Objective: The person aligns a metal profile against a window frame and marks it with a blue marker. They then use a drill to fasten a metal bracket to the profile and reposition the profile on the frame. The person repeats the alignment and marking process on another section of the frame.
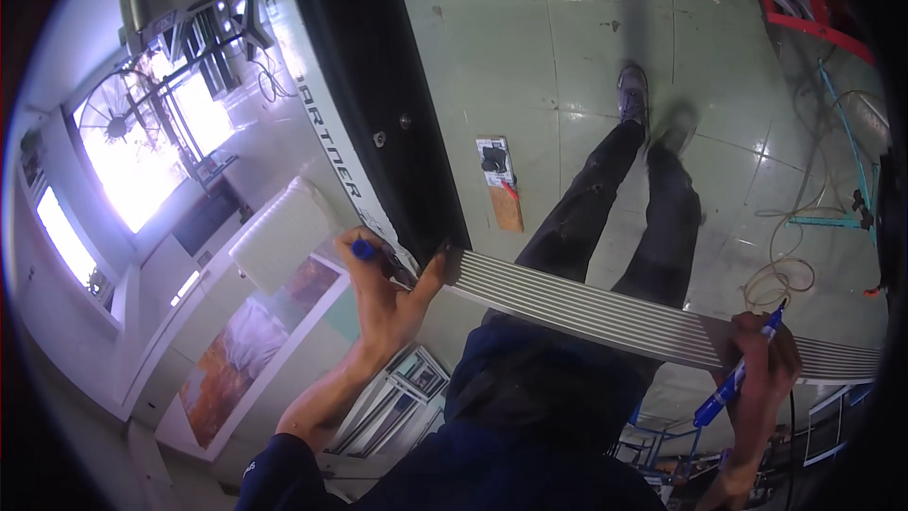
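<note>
A long ribbed metal strip (586, 308) runs across in front of my waist, its left end meeting a long black and white beam (364, 85). My left hand (383, 293) pinches that end at the beam's near corner, thumb on the strip. A blue marker cap (362, 248) pokes out between the fingers of the same hand. Farther along the strip, my right hand (764, 355) holds a blue marker (733, 386) with its dark tip uncovered and pointing away from me. That hand also rests against the strip; whether it grips it is hidden.
On the tiled floor lies a wooden board (506, 208) with a black and white piece on it. A red frame (818, 28) stands far right, near a teal metal stand (832, 222) and a loose hose (780, 274). Framed panels (392, 402) lean at lower left.
</note>
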A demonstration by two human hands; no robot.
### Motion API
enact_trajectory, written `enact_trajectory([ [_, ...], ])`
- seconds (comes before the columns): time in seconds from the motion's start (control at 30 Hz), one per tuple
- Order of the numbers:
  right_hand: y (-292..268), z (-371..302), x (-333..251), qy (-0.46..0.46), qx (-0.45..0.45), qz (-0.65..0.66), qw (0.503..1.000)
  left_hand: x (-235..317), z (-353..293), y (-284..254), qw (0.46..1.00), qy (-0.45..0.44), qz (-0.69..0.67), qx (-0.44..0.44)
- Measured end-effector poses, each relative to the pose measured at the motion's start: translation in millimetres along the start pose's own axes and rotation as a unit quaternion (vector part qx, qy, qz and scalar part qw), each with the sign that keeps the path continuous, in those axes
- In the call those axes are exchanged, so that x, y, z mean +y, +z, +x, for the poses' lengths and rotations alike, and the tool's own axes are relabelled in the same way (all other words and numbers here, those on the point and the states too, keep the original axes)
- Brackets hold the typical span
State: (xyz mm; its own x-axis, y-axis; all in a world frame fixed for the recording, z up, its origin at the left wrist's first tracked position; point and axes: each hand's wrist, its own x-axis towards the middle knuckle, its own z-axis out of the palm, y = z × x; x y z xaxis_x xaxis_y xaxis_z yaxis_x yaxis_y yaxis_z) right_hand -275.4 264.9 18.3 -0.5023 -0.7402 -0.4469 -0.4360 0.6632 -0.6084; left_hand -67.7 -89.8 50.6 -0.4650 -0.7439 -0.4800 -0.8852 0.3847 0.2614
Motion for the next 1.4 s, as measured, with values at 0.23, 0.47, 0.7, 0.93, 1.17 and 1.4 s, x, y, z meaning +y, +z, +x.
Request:
enact_trajectory([
  [0.23,-9.3,19.5,-4.8,0.004,-0.061,0.053,0.997,-4.7,-0.7,-0.5,0.999,-0.029,-0.030,-0.002],
  [0.47,-10.9,19.9,0.6,0.003,-0.120,0.063,0.991,-14.7,2.0,-1.1,1.000,-0.004,-0.013,-0.005],
  [0.7,-8.4,21.4,16.0,-0.062,-0.118,0.106,0.985,-19.4,0.3,5.2,0.998,-0.016,-0.067,0.003],
  [0.93,-5.4,22.4,18.4,-0.147,-0.119,0.028,0.981,-15.7,-1.0,3.0,0.998,-0.020,-0.067,0.002],
  [1.17,-9.0,23.1,15.0,-0.102,-0.143,0.047,0.983,-24.0,-1.2,2.9,0.999,0.003,-0.053,0.002],
  [1.4,-8.7,24.0,14.9,-0.085,-0.156,0.055,0.983,-15.3,-3.4,7.8,0.998,0.016,-0.064,-0.010],
])
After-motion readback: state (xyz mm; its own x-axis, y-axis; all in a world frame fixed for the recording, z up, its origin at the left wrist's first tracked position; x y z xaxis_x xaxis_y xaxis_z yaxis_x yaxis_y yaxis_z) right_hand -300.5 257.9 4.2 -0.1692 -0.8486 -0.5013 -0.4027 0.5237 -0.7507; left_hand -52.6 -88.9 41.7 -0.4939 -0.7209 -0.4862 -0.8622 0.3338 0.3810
